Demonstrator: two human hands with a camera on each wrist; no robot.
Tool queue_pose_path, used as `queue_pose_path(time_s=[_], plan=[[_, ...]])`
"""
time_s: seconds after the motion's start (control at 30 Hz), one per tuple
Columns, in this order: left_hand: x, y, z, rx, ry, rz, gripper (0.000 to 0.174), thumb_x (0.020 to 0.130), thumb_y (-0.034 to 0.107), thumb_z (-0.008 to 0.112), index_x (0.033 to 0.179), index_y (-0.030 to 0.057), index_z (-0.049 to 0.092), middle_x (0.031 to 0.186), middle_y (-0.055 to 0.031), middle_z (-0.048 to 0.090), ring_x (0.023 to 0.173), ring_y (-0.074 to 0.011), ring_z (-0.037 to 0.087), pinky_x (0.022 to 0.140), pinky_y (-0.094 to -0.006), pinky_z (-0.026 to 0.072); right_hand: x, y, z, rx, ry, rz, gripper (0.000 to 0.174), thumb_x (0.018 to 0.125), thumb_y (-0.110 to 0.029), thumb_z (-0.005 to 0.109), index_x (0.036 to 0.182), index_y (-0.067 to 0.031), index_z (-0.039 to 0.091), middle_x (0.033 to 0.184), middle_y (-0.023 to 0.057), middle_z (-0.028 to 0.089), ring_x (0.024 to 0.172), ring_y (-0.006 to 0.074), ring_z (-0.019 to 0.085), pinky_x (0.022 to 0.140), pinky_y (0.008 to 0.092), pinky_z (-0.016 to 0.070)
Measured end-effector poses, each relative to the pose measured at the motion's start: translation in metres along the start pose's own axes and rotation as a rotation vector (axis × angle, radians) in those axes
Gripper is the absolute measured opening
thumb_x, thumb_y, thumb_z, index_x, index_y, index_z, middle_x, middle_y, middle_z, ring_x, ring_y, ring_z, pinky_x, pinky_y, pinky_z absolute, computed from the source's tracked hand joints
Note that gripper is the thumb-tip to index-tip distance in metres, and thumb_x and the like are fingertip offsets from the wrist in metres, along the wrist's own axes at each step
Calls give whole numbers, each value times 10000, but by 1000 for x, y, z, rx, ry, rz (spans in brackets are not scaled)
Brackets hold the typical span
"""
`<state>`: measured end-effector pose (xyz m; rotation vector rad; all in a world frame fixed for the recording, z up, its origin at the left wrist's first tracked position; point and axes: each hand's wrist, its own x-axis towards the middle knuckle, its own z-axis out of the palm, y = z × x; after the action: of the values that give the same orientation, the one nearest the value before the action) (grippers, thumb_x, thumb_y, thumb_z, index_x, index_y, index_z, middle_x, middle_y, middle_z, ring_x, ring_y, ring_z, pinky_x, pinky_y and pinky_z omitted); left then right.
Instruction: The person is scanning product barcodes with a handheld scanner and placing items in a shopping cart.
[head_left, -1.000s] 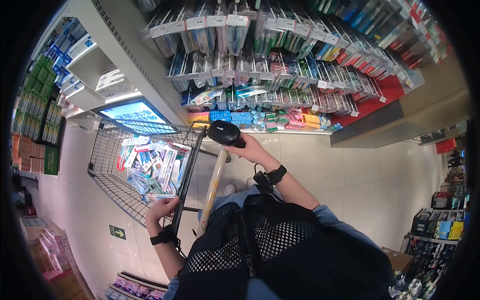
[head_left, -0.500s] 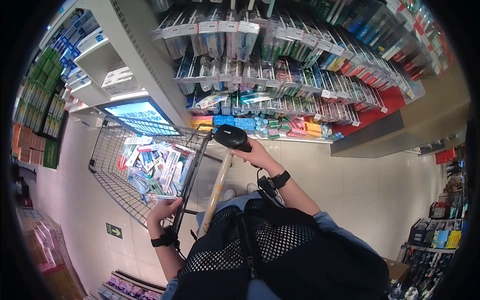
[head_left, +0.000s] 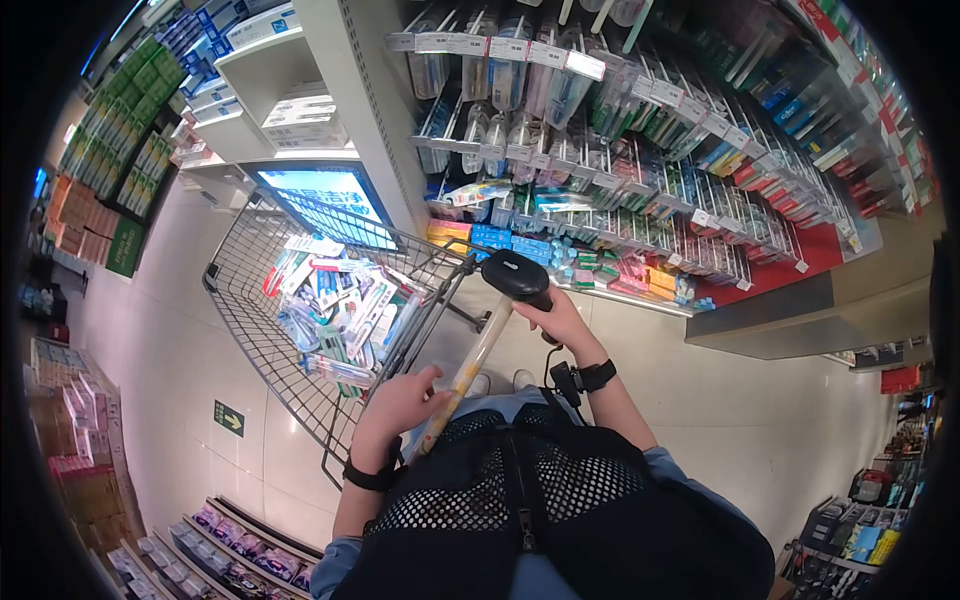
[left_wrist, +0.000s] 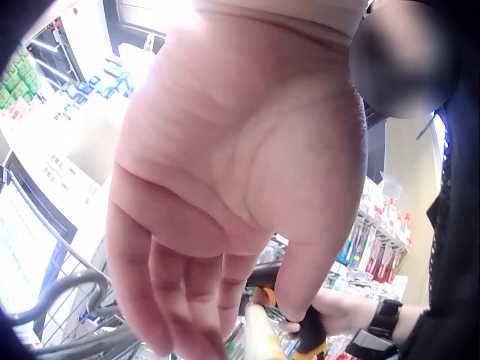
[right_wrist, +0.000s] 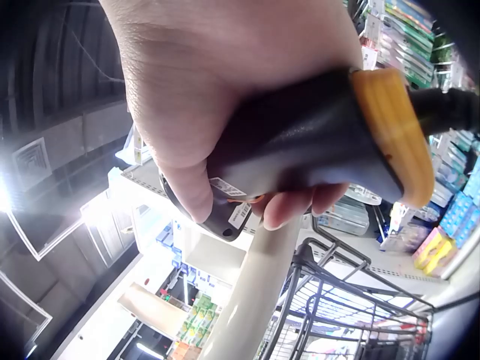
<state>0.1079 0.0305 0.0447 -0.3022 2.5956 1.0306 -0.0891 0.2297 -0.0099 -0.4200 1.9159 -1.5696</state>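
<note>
In the head view, my right hand (head_left: 560, 322) grips a black handheld device (head_left: 517, 274) by its handle. The right wrist view shows the fingers curled round the device (right_wrist: 300, 135), which has a yellow-orange rim. A pale pole (head_left: 480, 355) runs from just under it toward my body. Off the cart's edge, my left hand (head_left: 392, 405) hangs between the wire cart (head_left: 262, 352) and the pole. Its fingers are loosely bent, with nothing in the palm (left_wrist: 232, 142) in the left wrist view. Packaged items (head_left: 350, 315) lie piled in the cart.
Hooks with hanging packs (head_left: 560, 150) fill the shelving ahead. A lit screen (head_left: 325, 200) stands behind the cart, beside white shelves (head_left: 265, 75). Pale floor tiles (head_left: 700, 400) extend right. Low racks (head_left: 245, 550) stand at lower left, and a floor arrow sign (head_left: 229, 418) lies left.
My left hand has let go of the cart's edge and moved toward the pole. My right hand keeps its grip on the device. The shelves and cart have shifted rightward in the head view.
</note>
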Motion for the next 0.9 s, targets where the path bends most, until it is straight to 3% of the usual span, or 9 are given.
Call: queue_pose_path(time_s=[0.07, 0.1, 0.2, 0.9], plan=[[5, -5, 13, 55, -149, 87, 341, 798, 315, 562, 984, 42, 480, 742, -144, 607, 725, -319, 590, 624, -408, 451, -3, -2, 1, 7, -8, -4, 370, 741, -233, 690, 1007, -25, 540, 774, 5, 590, 605, 62, 510, 495, 215, 418], [9, -2, 16, 75, -240, 42, 331, 790, 297, 566, 950, 33, 445, 761, -172, 597, 749, -356, 575, 637, -436, 441, -4, -4, 1, 15, -14, -8, 370, 741, -233, 690, 1007, -24, 540, 774, 6, 590, 607, 60, 510, 495, 214, 419], [13, 8, 21, 148, -275, -57, 333, 786, 291, 568, 923, 29, 415, 781, -194, 586, 770, -376, 563, 647, -450, 432, -6, -7, 1, -4, -12, 35, 374, 740, -236, 691, 1006, -22, 539, 770, 4, 587, 600, 59, 507, 493, 209, 416], [14, 1, 25, 157, -232, -4, 373, 763, 303, 594, 924, 20, 411, 745, -222, 578, 739, -399, 562, 633, -455, 430, -9, -8, 0, -11, -27, 29, 388, 723, -254, 706, 1002, -37, 547, 779, 1, 588, 615, 57, 513, 497, 210, 423]])
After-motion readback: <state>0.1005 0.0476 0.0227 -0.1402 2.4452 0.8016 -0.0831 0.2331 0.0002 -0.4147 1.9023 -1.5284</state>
